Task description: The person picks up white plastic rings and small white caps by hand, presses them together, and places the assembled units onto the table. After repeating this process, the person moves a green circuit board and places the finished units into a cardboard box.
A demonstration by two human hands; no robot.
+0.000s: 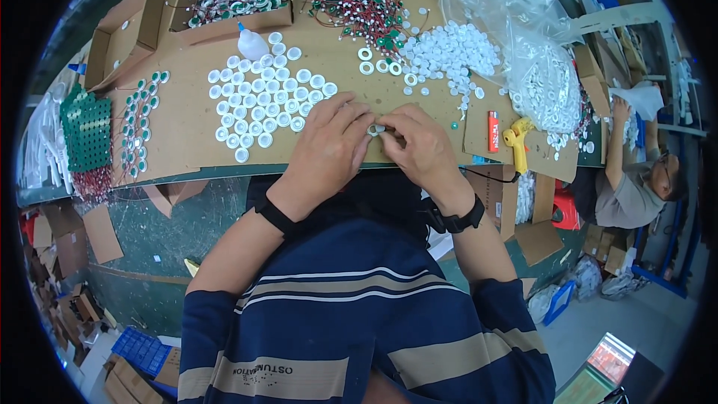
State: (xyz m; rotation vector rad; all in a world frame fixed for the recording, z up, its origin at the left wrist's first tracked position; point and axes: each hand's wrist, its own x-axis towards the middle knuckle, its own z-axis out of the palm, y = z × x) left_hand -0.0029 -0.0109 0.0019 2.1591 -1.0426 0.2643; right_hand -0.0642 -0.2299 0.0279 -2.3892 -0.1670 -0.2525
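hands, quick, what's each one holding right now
left hand: fingers closed on the small white ring
right hand: pinching the same ring

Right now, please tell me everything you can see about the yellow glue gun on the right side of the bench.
The yellow glue gun looks like plastic, with a pistol shape: a short barrel above and a longer grip pointing toward the bench's near edge. It lies flat on the brown cardboard sheet, beside a small red box. A dark cord seems to leave its grip end. No hand touches it; its nozzle is too small to make out.
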